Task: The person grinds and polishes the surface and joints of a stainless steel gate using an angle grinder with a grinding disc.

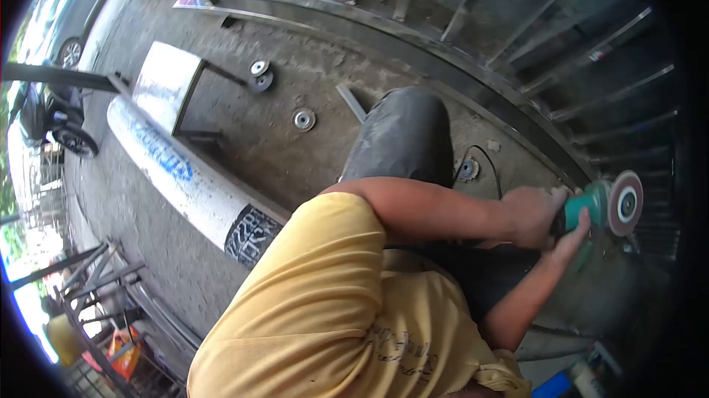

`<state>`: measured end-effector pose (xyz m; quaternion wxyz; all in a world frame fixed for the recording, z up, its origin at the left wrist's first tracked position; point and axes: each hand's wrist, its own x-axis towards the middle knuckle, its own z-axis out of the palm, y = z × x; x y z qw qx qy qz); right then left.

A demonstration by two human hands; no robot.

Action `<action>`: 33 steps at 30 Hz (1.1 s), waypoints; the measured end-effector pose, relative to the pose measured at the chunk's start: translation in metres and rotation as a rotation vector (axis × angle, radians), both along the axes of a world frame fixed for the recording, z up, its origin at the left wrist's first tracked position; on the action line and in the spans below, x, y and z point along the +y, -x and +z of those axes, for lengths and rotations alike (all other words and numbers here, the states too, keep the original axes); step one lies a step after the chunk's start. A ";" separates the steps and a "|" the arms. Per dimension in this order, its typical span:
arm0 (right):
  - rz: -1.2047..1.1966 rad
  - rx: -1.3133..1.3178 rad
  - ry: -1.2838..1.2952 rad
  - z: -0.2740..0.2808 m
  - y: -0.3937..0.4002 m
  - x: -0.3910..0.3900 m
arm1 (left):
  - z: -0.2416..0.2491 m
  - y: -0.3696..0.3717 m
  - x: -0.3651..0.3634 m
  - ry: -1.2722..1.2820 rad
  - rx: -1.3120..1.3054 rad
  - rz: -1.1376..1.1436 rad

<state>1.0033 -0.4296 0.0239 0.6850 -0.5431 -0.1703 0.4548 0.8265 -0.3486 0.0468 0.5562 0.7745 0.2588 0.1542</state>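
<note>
Yellow shirt nearest, grinder points lengthwise away

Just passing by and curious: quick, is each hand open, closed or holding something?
Left hand: closed, holding the grinder.
Right hand: closed, also holding the grinder.

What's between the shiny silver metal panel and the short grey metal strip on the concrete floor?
In the head view: two overlapping discs, silver and dark grey, and, nearer the strip, one separate silver disc.
</note>
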 end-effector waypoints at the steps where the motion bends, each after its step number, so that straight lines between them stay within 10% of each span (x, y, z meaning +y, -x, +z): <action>1: -0.028 -0.022 0.000 0.002 0.002 -0.004 | 0.001 0.000 -0.005 -0.012 0.012 -0.015; 9: -0.191 0.062 0.008 -0.008 0.006 -0.023 | 0.034 0.035 0.036 -0.395 -0.020 -0.385; 14: 0.214 0.350 -0.244 -0.028 -0.010 -0.032 | 0.024 0.090 0.085 0.105 -0.221 0.120; 21: 0.199 0.452 -0.431 0.002 0.021 -0.018 | -0.009 0.138 0.125 0.089 -0.329 0.720; 33: 0.212 0.558 -0.461 0.002 0.026 -0.025 | -0.007 0.144 0.129 -0.314 -0.108 0.639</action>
